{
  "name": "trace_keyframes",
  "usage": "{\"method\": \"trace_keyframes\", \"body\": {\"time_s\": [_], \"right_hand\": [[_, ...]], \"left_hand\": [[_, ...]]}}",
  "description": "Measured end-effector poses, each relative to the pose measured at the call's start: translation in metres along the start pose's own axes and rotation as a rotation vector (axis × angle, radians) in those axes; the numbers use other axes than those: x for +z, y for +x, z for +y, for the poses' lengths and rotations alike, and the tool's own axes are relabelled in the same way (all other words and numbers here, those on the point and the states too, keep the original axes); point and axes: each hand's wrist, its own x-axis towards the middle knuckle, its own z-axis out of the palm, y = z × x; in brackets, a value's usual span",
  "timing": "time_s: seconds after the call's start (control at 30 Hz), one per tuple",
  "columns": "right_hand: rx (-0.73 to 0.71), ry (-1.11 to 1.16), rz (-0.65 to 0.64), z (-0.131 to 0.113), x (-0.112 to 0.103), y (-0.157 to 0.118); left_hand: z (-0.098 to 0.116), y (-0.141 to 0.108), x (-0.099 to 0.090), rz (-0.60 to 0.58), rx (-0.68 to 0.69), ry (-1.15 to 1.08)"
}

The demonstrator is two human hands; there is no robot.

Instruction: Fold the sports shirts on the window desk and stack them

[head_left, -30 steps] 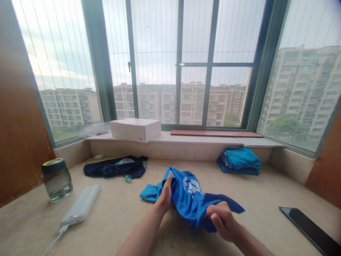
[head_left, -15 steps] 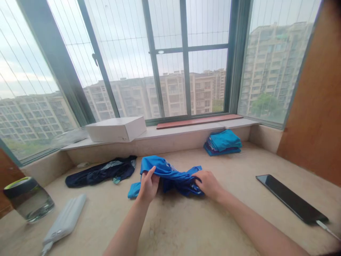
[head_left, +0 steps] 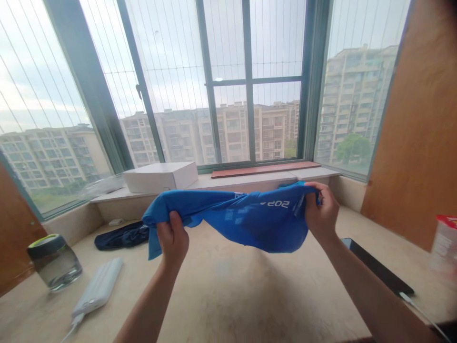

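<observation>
A blue cloth (head_left: 264, 219) with white print hangs stretched between my hands above the stone surface. My left hand (head_left: 173, 237) grips its left end, where a lighter blue flap droops. On the right, the fingers of my right hand (head_left: 323, 207) pinch the upper corner. Its lower edge sags, lowest toward the right. Behind the cloth's left end lies a dark navy cloth (head_left: 121, 237), partly covered by it. The folded blue stack at the back right is almost wholly hidden behind the cloth.
A bottle (head_left: 55, 262) and a white power bank (head_left: 98, 289) with a cable are at left. A white box (head_left: 160, 177) and a red board (head_left: 266, 169) rest on the sill. At right lie a black phone (head_left: 380, 268) on a cable and a red-lidded container (head_left: 444, 247).
Both hands have risen and moved apart, lifting the crumpled blue cloth off the surface and stretching it out. The view has shifted slightly, bringing the red-lidded container in at right.
</observation>
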Motion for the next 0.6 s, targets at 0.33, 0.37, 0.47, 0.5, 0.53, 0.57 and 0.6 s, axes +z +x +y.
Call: {"method": "trace_keyframes", "body": {"time_s": [0.33, 0.37, 0.47, 0.5, 0.53, 0.57, 0.6], "right_hand": [[-0.09, -0.372, -0.833, 0.019, 0.104, 0.076], [-0.099, -0.399, -0.965, 0.024, 0.109, 0.066], [-0.11, -0.364, -1.26, 0.035, 0.098, 0.026], [-0.116, -0.344, -1.346, 0.037, 0.089, 0.01], [-0.122, -0.317, -1.429, 0.038, 0.078, -0.005], [-0.125, -0.282, -1.507, 0.038, 0.065, -0.02], [-0.126, -0.239, -1.583, 0.037, 0.053, -0.035]], "left_hand": [[0.009, 0.029, 0.0, -0.633, -0.054, 0.838], [-0.003, 0.023, -0.001, -0.764, -0.118, 0.922], [-0.039, -0.004, -0.01, -1.089, -0.161, 0.998], [-0.049, -0.015, -0.013, -1.169, -0.126, 0.944], [-0.056, -0.027, -0.017, -1.241, -0.083, 0.861], [-0.061, -0.038, -0.019, -1.307, -0.037, 0.763], [-0.063, -0.049, -0.021, -1.364, 0.005, 0.665]]}}
